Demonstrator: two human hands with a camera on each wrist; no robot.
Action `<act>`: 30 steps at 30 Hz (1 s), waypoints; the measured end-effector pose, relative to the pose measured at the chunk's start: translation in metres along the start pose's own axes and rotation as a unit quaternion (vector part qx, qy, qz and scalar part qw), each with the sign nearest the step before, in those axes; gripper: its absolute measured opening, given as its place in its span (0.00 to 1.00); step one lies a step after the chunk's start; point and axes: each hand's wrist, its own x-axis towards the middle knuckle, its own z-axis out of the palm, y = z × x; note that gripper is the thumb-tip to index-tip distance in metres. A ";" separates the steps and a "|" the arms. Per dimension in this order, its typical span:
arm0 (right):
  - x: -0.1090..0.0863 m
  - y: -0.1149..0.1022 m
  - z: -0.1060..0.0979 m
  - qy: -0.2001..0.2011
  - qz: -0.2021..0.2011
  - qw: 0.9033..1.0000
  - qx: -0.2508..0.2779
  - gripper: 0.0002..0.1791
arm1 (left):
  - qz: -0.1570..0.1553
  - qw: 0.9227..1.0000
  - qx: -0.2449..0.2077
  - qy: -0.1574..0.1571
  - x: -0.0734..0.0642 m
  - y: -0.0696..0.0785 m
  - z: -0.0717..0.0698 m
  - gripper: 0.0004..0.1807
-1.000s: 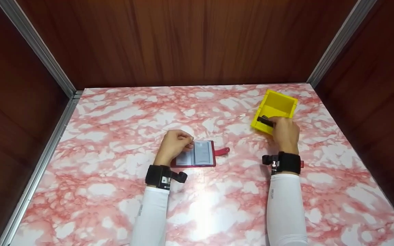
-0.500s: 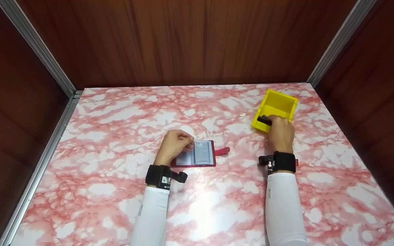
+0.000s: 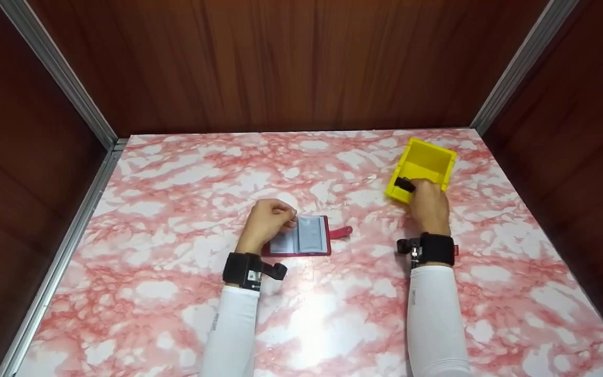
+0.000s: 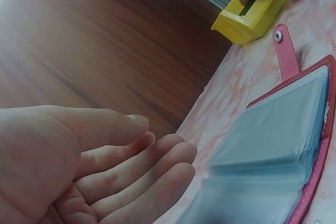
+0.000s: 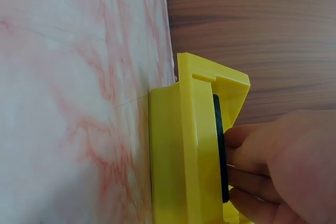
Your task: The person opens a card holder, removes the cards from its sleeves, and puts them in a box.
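Observation:
A small pink-red card holder [image 3: 311,235] lies spread on the table, showing clear plastic sleeves [image 4: 262,129] and a snap strap [image 4: 286,56]. Over its left half hovers my left hand [image 3: 270,220], fingers loosely bent with nothing between them; it hides part of the sleeves. My right hand [image 3: 429,204] is at the near end of a yellow bin [image 3: 427,157]. Its thumb and fingers pinch a flat black piece with rounded ends [image 5: 221,148], seen edge-on just inside the bin wall in the right wrist view. What kind of thing this piece is, I cannot tell.
The table [image 3: 176,314] has a pink-and-white marbled top. Brown wood-grain panels [image 3: 291,63] stand at the back and both sides, with metal profiles [image 3: 60,73] at the corners. A black wrist camera strap [image 3: 243,269] sits on each arm.
My right hand has shifted slightly left at the near end of the bin, still holding the black piece. The left hand and the card holder have stayed put.

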 end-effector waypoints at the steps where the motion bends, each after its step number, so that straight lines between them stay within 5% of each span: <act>1: 0.000 0.000 0.000 -0.003 0.001 1.000 0.002 0.16 | 0.000 1.000 0.000 0.000 0.000 0.000 0.000 0.07; 15: 0.002 -0.010 -0.013 -0.003 -0.012 0.999 0.038 0.18 | 0.002 1.000 0.013 0.006 0.000 0.002 -0.002 0.07; 20: 0.000 -0.033 -0.019 -0.005 -0.063 0.994 0.083 0.14 | 0.001 1.000 0.012 0.003 0.000 0.002 -0.004 0.07; 23: -0.003 -0.054 -0.018 -0.043 -0.126 0.986 0.098 0.12 | 0.003 1.000 0.010 0.003 0.000 0.001 -0.005 0.07; 30: -0.015 -0.112 0.003 -0.223 -0.206 0.950 0.069 0.14 | -0.027 0.999 0.028 0.013 -0.002 -0.001 -0.006 0.04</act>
